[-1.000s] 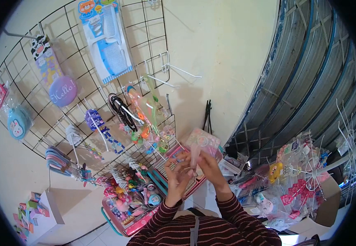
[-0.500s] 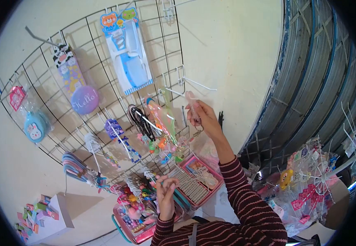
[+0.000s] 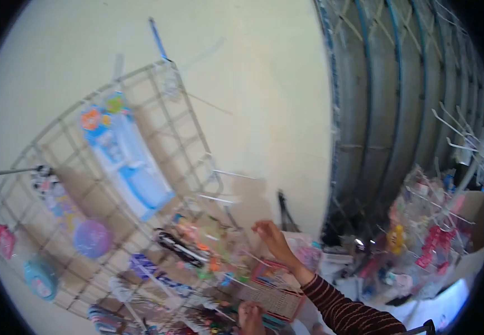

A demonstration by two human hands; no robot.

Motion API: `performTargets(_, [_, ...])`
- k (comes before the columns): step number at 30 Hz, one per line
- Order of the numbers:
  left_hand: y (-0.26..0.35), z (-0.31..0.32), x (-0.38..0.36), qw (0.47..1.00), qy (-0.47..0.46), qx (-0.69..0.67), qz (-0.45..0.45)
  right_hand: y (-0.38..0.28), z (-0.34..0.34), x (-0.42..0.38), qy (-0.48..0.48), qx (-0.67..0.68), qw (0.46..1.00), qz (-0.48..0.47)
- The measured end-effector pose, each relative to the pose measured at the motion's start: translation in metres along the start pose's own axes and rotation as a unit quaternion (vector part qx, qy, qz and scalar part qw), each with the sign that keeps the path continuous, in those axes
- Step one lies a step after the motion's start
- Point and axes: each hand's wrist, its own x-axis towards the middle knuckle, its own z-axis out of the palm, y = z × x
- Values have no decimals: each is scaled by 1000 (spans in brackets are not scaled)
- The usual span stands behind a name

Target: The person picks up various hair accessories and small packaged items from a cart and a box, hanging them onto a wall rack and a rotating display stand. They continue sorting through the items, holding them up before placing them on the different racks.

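Note:
My right hand point(image 3: 274, 239) is raised in front of the wall, right of the hanging goods. Its fingers are bent and look apart, with nothing visible in them. A pinkish clear packet point(image 3: 241, 245) hangs just to its left, blurred. My left hand point(image 3: 251, 316) is low at the bottom edge, curled and smeared by motion, beside the pink case with rows of small pieces point(image 3: 278, 301). Black cords point(image 3: 180, 247) and colourful bagged trinkets point(image 3: 214, 262) hang on hooks left of my hands.
A wire grid point(image 3: 63, 125) on the wall carries a blue carded set point(image 3: 127, 162), a purple round item point(image 3: 92, 239) and a light-blue pouch point(image 3: 41, 278). Long hooks stick out. A metal folding shutter point(image 3: 387, 123) stands right, above a rack of packaged goods point(image 3: 420, 234).
The view has shifted up and right and blurred. My right hand has come away from the upper hook, and the pinkish thing it held no longer shows in it.

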Motion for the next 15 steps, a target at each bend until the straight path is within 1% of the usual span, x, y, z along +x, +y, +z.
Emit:
performTargets(1, [-11,-11,12,997,-35,63,23,-1,-23,-32,-18,-16,999,41])
performTargets(2, [-20,-21,7,988,-73,128,40,-5,-44,-69,-38,-67,993,95])
performTargets(3, [-21,-15,-7,988,-83,134,2,-9,-63,-105,-54,-111,982,145])
performTargets(5, [-18,20,-21,986,-103,115,62,-10,-94,-184,-52,-145,975,160])
performTargets(6, [-21,27,-28,983,-135,121,36,-20,-109,-219,-73,-172,950,250])
performTargets(7, [-27,30,-37,980,-184,65,42,-31,-123,-254,-94,-190,917,338])
performTargets(8, [-33,31,-42,973,-227,5,44,-29,-134,-292,-73,-127,925,350])
performTargets(9, [-46,27,-41,977,-63,175,-104,-29,-147,-322,-55,-63,931,355])
performTargets(10, [-61,16,-44,971,-92,184,-124,-49,-159,-338,-19,-66,934,351])
performTargets(12, [-95,6,-58,937,-214,241,-135,-102,-183,-368,-5,-36,909,416])
performTargets(13, [-113,17,-69,929,-236,241,-153,-111,-201,-390,30,-57,915,398])
performTargets(14, [-129,32,-82,923,-272,226,-150,-121,-217,-411,57,-60,914,397])
performTargets(15, [-147,48,-98,919,-305,204,-147,-133,-234,-432,138,-92,928,334])
